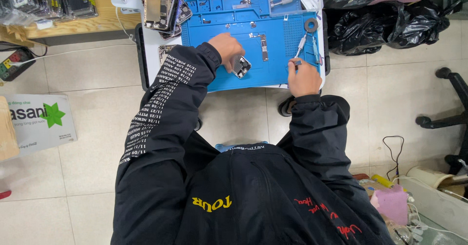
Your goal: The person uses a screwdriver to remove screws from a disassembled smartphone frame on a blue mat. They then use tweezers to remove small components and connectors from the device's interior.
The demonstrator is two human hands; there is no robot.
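A blue repair mat (273, 35) covers a small white table. My left hand (225, 47) rests on the mat and grips a phone back housing (241, 65) with its camera cutout showing. My right hand (302, 77) is at the mat's near right edge, fingers closed on a small screwdriver (301, 47) that points away from me. A loose circuit board (263, 47) lies on the mat between the two hands. Both arms wear black sleeves, the left one printed with white text.
Stacked phone frames (163, 4) lie at the table's far left. Tools and a tape roll (311, 25) sit along the mat's right side. Black plastic bags (385, 23) are on the floor to the right, a cardboard box (41, 121) to the left, a chair base (448, 113) far right.
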